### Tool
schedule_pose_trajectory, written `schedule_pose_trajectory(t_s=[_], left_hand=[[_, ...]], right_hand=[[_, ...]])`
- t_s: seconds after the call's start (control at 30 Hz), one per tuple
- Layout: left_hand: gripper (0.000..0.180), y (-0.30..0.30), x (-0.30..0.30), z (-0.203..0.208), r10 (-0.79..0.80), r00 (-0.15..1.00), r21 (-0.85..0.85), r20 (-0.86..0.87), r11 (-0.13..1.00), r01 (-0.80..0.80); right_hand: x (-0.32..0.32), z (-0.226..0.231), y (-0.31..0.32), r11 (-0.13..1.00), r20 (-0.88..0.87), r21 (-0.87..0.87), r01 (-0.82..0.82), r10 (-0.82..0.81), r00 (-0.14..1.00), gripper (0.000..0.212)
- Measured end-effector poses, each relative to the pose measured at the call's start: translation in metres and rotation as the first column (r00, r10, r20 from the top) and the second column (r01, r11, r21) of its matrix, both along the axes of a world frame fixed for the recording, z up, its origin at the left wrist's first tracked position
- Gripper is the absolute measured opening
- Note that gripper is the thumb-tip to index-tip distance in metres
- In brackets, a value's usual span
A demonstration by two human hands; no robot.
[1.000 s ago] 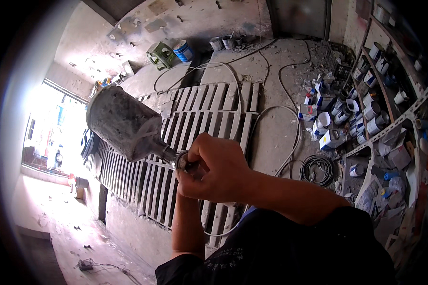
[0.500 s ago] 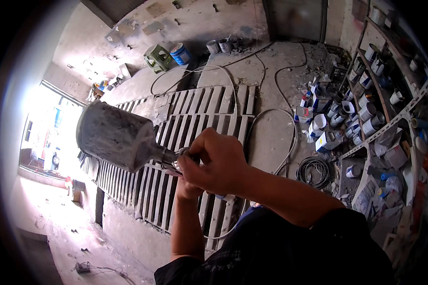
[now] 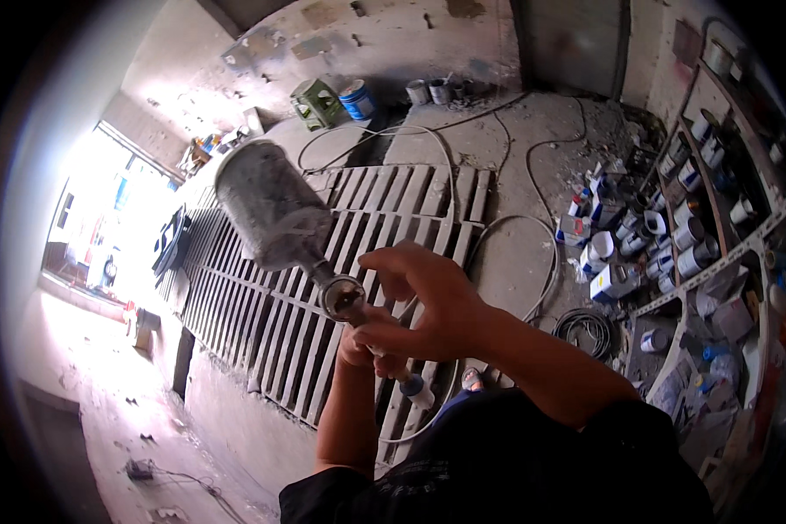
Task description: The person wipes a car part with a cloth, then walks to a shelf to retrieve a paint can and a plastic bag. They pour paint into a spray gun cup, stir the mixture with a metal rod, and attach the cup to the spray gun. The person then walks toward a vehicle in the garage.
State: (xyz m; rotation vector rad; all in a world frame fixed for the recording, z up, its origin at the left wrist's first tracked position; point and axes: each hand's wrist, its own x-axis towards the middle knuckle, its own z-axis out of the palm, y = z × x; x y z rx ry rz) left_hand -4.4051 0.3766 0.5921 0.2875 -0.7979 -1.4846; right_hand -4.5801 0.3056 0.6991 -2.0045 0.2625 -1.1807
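A paint spray gun (image 3: 344, 299) with a large, paint-smeared grey cup (image 3: 271, 205) is held up before me, the cup tilting to the upper left. My left hand (image 3: 356, 348) is closed around the gun's body below its round metal front; most of that hand is hidden behind the gun and my other hand. A blue and whitish fitting (image 3: 417, 391) shows at the gun's lower end. Close beside the front ring, my right hand (image 3: 437, 304) has its thumb and fingers spread, with nothing visible between them.
Slatted grating (image 3: 279, 332) covers the floor below. Pale hoses (image 3: 450, 183) loop across it, and a coiled dark hose (image 3: 585, 334) lies at right. Paint cans crowd the floor beside a metal shelf (image 3: 725, 262). A green stool (image 3: 316, 105) and blue bucket (image 3: 356, 100) stand far off.
My right hand's fingers have come off the gun's front and spread apart. The gun and cup have turned, with the cup moving right and up, and the round front now showing.
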Motion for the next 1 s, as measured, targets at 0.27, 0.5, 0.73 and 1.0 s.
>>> schedule_pose_trajectory(t_s=[0.27,0.5,0.73,1.0], left_hand=[[0.049,-0.003,0.000,0.002,0.091,0.996,-0.010,-0.020,0.996,-0.091],[0.049,-0.006,0.001,0.003,0.161,0.987,-0.001,-0.029,0.987,-0.161],[0.049,0.004,0.001,0.002,0.254,0.967,0.041,-0.014,0.966,-0.253],[0.049,0.003,-0.001,-0.003,0.308,0.951,0.055,-0.015,0.950,-0.307]], right_hand=[[0.025,0.005,-0.003,0.924,0.108,-0.382,0.023,0.020,0.994,0.063],[0.033,0.003,0.007,0.937,0.183,-0.347,0.043,0.023,0.983,0.055],[0.025,0.016,0.025,0.919,0.113,-0.369,0.136,-0.101,0.988,0.058],[0.031,0.032,0.036,0.939,0.060,-0.283,0.193,-0.184,0.981,0.038]])
